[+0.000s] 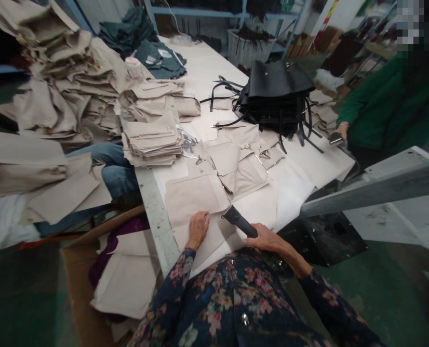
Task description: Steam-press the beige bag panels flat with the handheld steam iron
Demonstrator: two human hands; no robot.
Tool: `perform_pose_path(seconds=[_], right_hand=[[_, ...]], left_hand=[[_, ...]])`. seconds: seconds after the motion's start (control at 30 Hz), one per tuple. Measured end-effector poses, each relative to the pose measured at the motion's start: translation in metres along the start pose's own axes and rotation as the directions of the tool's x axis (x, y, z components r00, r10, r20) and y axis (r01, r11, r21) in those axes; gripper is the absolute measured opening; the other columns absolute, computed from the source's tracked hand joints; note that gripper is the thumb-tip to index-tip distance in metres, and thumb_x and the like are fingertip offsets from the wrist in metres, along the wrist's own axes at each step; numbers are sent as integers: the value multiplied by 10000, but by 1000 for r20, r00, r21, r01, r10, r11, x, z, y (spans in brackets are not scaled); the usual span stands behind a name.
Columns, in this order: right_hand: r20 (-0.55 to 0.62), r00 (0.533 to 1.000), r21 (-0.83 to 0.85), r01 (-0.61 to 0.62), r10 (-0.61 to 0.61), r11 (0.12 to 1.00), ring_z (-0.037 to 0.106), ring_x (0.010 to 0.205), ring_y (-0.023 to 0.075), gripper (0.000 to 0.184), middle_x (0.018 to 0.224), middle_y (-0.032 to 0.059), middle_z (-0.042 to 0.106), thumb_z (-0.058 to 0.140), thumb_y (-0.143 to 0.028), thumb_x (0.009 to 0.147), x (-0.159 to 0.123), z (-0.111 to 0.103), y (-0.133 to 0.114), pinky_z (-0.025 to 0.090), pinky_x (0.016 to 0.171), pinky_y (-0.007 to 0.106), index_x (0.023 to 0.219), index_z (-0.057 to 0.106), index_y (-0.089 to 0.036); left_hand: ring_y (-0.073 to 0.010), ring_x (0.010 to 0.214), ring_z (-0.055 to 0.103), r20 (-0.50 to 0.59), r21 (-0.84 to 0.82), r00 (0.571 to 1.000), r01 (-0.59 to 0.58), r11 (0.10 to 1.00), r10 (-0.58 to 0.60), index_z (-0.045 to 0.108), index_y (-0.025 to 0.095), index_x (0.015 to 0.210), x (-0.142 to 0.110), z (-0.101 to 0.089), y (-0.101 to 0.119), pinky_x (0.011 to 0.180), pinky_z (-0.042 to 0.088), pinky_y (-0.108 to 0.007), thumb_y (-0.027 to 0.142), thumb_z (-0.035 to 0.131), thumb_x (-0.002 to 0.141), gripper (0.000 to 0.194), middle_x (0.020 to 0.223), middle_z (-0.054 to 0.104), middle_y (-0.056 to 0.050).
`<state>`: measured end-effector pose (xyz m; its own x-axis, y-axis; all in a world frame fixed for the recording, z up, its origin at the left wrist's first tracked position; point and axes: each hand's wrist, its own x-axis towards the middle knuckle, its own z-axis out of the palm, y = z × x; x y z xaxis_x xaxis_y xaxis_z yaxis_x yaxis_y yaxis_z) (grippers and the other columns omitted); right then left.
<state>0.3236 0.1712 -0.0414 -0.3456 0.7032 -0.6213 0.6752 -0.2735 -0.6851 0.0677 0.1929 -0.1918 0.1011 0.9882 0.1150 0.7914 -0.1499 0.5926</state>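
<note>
At the near edge of the counter, the left hand lies flat on a beige bag panel, its fingers spread and pressing down, gripping nothing. The right hand rests just beside the panel, its fingers curved against the end of a black-handled tool whose narrow tip lies on the panel; whether they truly have hold of it, I cannot tell. The panel looks light and soft, likely to slide unless pinned, so a flat palm seems to suit it better than a pinch (its stitched edge looks the firmest place to take hold). The tool looks stiff and is probably best taken by its handle. Farther along the counter lie stacked beige panels and a pile of black handbags with trailing straps. Beyond the counter's right side, a co-worker's hand in a green sleeve holds a small dark tool.
</note>
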Motion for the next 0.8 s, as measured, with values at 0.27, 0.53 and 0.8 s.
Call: perform_pose_path(seconds=[0.27, 0.53, 0.8], right_hand=[[-53, 998, -39, 22, -24, 999, 537, 457, 131, 143, 526, -26, 556, 607, -269, 765, 0, 10, 3, 387, 420, 197, 777, 522, -154], [-71, 997, -2, 13, -13, 1000, 489, 407, 115, 157, 465, -34, 527, 590, -277, 789, -15, 4, 4, 391, 408, 198, 730, 501, -162], [-71, 996, 4, -58, 58, 998, 475, 380, 110, 197, 435, -32, 519, 581, -297, 803, -17, -12, -4, 368, 381, 194, 687, 496, -162]], left_hand=[[-205, 925, 557, 150, 152, 988, -62, 986, 40, 556, 178, 984, -17, -9, 12, 822, 448, -316, 180, 488, 895, 112, 951, 596, -59], [-217, 855, 528, 150, 372, 962, -270, 888, 230, 581, 156, 1073, -39, -8, 29, 742, 430, -330, 123, 424, 928, 217, 910, 570, -82], [-229, 960, 527, 260, 326, 869, -489, 809, 421, 440, 120, 1333, -70, 9, 34, 825, 425, -363, 120, 365, 951, 389, 1095, 572, -143]])
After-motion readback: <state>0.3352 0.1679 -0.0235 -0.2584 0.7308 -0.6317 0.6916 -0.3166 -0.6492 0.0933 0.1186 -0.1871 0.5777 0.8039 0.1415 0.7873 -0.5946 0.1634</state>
